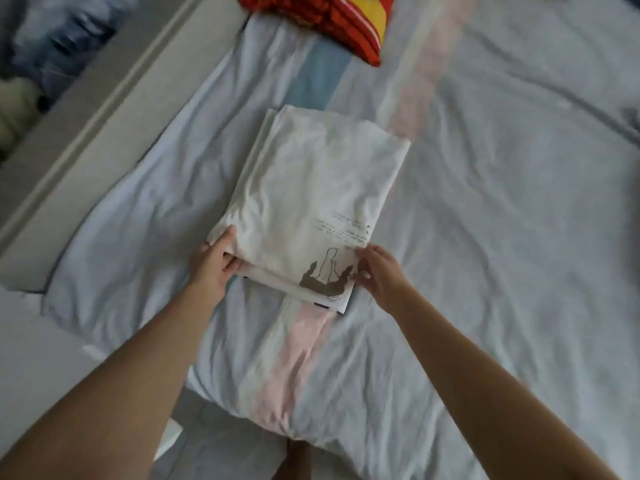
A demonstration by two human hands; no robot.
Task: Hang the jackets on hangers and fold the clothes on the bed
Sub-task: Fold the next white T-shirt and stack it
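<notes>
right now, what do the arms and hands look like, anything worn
The left forearm and right forearm are bare, no sleeve in view. The left hand and right hand are bare too: no gloves, and no watch, bracelet or ring visible, though the picture is blurred.

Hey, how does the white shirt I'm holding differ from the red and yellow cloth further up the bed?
The white shirt is pale with a small brown print; the red and yellow cloth is boldly striped. The white shirt is folded flat, held by the left hand and right hand; the red and yellow cloth lies untouched, cut off by the frame. Both rest on the bed.
</notes>
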